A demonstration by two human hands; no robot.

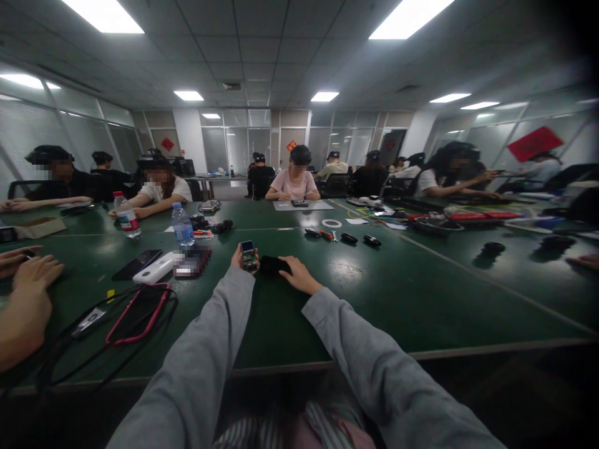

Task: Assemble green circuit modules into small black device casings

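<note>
My left hand (238, 262) is closed around a small electronic device (248, 254) with a little screen at its top and what looks like a bare circuit board below. Just right of it, a black flat object (271, 265) lies at table height, its exact kind too dark to make out. The fingers of my right hand (302, 276) grip the right end of this black object, thumb on the near side. Both hands are above the middle of the green table (281, 330), close together.
To my left are a pink-edged phone (139, 313) with black cables, a white device (154, 268) and water bottles (182, 226). Ahead lie small black devices (349, 239) and a white ring (332, 223). A neighbour's hands (32, 274) rest at far left; another person (294, 178) sits opposite.
</note>
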